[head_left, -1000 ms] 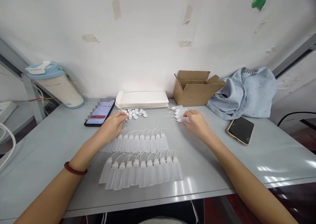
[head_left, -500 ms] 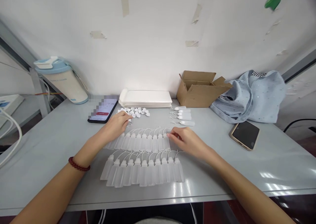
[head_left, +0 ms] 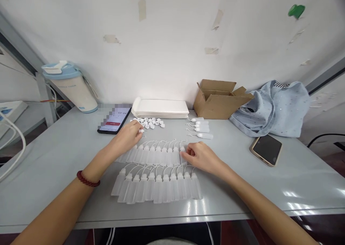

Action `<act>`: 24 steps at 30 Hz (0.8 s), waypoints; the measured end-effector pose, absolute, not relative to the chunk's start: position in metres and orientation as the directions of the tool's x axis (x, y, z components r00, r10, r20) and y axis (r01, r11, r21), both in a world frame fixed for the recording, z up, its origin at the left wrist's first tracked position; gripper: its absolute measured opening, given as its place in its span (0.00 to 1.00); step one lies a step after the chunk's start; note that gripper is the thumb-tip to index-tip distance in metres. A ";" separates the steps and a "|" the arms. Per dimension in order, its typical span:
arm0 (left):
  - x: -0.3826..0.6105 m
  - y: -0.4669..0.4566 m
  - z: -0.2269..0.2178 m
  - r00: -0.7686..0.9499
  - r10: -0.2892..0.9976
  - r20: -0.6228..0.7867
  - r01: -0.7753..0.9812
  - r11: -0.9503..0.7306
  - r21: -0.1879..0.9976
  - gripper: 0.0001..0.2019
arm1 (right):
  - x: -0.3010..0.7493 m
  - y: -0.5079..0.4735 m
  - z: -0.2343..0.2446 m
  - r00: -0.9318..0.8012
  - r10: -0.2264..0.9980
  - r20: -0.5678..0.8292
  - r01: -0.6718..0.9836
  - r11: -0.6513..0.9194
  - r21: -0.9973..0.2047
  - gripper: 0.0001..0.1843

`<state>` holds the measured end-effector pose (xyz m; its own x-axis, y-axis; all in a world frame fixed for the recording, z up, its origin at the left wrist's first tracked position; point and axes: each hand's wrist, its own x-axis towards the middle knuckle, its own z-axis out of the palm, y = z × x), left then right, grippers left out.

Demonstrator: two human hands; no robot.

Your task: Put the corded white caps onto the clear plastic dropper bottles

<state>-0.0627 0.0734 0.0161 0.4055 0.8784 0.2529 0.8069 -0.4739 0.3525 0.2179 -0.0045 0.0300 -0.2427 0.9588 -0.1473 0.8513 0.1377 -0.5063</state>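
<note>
Two rows of small translucent squeeze bottles lie on the grey table, each with a white neck and a thin strap; the front row (head_left: 159, 189) is nearer me than the back row (head_left: 152, 155). My right hand (head_left: 201, 155) is closed at the right end of the back row, its fingertips on the side of the last squeeze bottle (head_left: 183, 156). My left hand (head_left: 129, 134) pinches a small white cap (head_left: 141, 131) above the left part of that row. Loose white caps (head_left: 152, 123) lie in a pile just beyond it.
Several more bottles (head_left: 203, 129) lie beyond my right hand. At the back are a stack of white trays (head_left: 161, 108), a cardboard box (head_left: 215, 106) and a blue cloth bag (head_left: 288, 108). Phones lie left (head_left: 114, 121) and right (head_left: 266, 149); a tumbler (head_left: 74, 90) stands back left.
My right hand has moved slightly towards me, from the neck of the end bottle to its side. My left hand stays by the caps, and the white cap in its fingers shows more clearly.
</note>
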 end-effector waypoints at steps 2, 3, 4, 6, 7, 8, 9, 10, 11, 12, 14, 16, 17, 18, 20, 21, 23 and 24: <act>-0.056 0.068 0.022 0.395 0.881 0.260 0.792 -0.470 0.390 0.10 | 0.218 -0.004 0.028 -0.232 0.964 -0.132 0.846 0.133 -0.516 0.18; -0.052 0.064 0.026 0.388 0.883 0.262 0.779 -0.467 0.418 0.10 | 0.217 -0.003 0.027 -0.225 0.966 -0.126 0.841 0.127 -0.526 0.18; -0.047 0.059 0.031 0.374 0.890 0.261 0.755 -0.455 0.472 0.11 | 0.217 -0.003 0.027 -0.217 0.968 -0.122 0.832 0.118 -0.542 0.17; -0.036 0.048 0.040 0.342 0.911 0.232 0.689 -0.411 0.597 0.11 | 0.216 -0.002 0.028 -0.196 0.974 -0.115 0.800 0.090 -0.594 0.16; -0.031 0.043 0.044 0.335 0.920 0.201 0.644 -0.380 0.664 0.11 | 0.216 -0.001 0.029 -0.182 0.977 -0.109 0.777 0.075 -0.625 0.14; -0.026 0.037 0.048 0.333 0.927 0.175 0.598 -0.351 0.720 0.11 | 0.216 -0.001 0.030 -0.166 0.981 -0.096 0.750 0.062 -0.658 0.14; -0.022 0.033 0.052 0.335 0.930 0.149 0.562 -0.324 0.761 0.11 | 0.216 -0.001 0.031 -0.147 0.986 -0.079 0.721 0.052 -0.690 0.13; -0.018 0.029 0.054 0.334 0.935 0.119 0.527 -0.290 0.799 0.11 | 0.216 -0.002 0.032 -0.128 0.990 -0.058 0.691 0.047 -0.722 0.13; -0.015 0.026 0.056 0.336 0.938 0.085 0.491 -0.251 0.834 0.12 | 0.217 -0.002 0.034 -0.111 0.993 -0.038 0.657 0.045 -0.753 0.13; -0.013 0.023 0.057 0.333 0.942 0.052 0.452 -0.207 0.868 0.12 | 0.217 -0.003 0.035 -0.103 0.994 -0.023 0.615 0.045 -0.787 0.13; -0.008 0.018 0.056 0.335 0.942 -0.016 0.368 -0.115 0.923 0.14 | 0.217 -0.007 0.038 -0.113 0.994 -0.014 0.505 0.046 -0.862 0.11; -0.004 0.014 0.054 0.350 0.934 -0.072 0.283 -0.032 0.958 0.15 | 0.215 -0.011 0.040 -0.173 0.985 -0.026 0.366 0.040 -0.930 0.09; -0.002 0.012 0.053 0.360 0.928 -0.095 0.239 0.007 0.971 0.14 | 0.214 -0.013 0.040 -0.214 0.976 -0.034 0.295 0.031 -0.955 0.09; 0.001 0.009 0.052 0.370 0.922 -0.118 0.193 0.048 0.980 0.14 | 0.213 -0.015 0.041 -0.258 0.965 -0.044 0.229 0.017 -0.973 0.09; 0.005 0.005 0.051 0.389 0.908 -0.155 0.091 0.130 0.987 0.12 | 0.210 -0.019 0.041 -0.341 0.938 -0.068 0.120 -0.028 -0.992 0.10; 0.007 0.003 0.051 0.404 0.899 -0.168 0.039 0.167 0.985 0.12 | 0.209 -0.021 0.041 -0.374 0.924 -0.076 0.081 -0.049 -0.996 0.11; 0.010 0.000 0.052 0.450 0.875 -0.178 -0.058 0.228 0.972 0.11 | 0.206 -0.023 0.040 -0.422 0.903 -0.083 0.031 -0.077 -0.997 0.11; 0.011 -0.001 0.053 0.477 0.861 -0.177 -0.099 0.252 0.963 0.10 | 0.206 -0.023 0.040 -0.440 0.894 -0.086 0.018 -0.087 -0.996 0.11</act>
